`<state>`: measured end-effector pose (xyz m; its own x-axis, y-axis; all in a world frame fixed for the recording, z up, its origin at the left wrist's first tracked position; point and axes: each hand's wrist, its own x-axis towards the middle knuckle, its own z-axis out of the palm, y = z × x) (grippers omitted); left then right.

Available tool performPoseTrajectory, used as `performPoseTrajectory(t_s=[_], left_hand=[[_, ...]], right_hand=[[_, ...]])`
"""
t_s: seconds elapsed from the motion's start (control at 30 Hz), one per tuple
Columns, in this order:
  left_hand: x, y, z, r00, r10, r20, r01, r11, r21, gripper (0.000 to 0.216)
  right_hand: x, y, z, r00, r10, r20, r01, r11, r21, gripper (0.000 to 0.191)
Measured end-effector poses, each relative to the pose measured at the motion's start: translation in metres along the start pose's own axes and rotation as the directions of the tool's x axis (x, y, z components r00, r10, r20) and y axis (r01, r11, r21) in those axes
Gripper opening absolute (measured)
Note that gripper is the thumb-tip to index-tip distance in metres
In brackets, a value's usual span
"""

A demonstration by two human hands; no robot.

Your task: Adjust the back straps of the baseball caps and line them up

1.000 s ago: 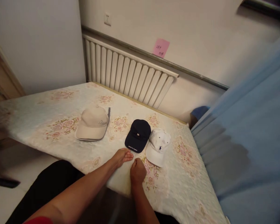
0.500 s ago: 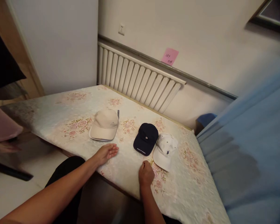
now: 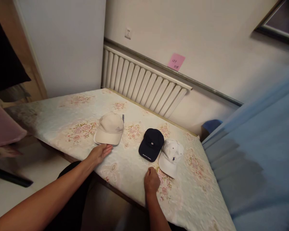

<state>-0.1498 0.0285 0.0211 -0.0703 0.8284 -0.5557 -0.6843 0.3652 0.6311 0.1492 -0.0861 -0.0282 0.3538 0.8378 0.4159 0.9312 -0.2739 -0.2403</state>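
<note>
The left hand (image 3: 100,153) lies flat with fingers loosely spread on the flowered bed (image 3: 62,128), its fingertips just at the brim of the beige cap (image 3: 109,128) near the bed's near edge. The right hand (image 3: 151,180) is curled into a loose fist, holding nothing, resting by the same edge just below the navy cap (image 3: 151,144) and the white cap (image 3: 170,154), which touch each other. A radiator (image 3: 144,85) runs behind the far edge.

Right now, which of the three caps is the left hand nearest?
The beige cap: the left hand reaches just under its brim, while the navy cap and white cap lie together farther right.
</note>
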Motion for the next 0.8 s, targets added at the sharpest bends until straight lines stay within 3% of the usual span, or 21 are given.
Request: performPoseTrajectory(t_s=[0.43,0.8], left_hand=[[0.014,0.005,0.01,1.0,-0.015,-0.001,0.014,0.964,-0.265,0.018],[0.021,0.023,0.019,0.999,-0.023,0.024,0.03,0.952,-0.305,0.02]], right_hand=[[0.0,0.002,0.004,1.0,-0.009,-0.023,0.01,1.0,0.006,0.025],[0.0,0.002,0.004,1.0,-0.001,-0.025,0.001,1.0,0.014,0.025]])
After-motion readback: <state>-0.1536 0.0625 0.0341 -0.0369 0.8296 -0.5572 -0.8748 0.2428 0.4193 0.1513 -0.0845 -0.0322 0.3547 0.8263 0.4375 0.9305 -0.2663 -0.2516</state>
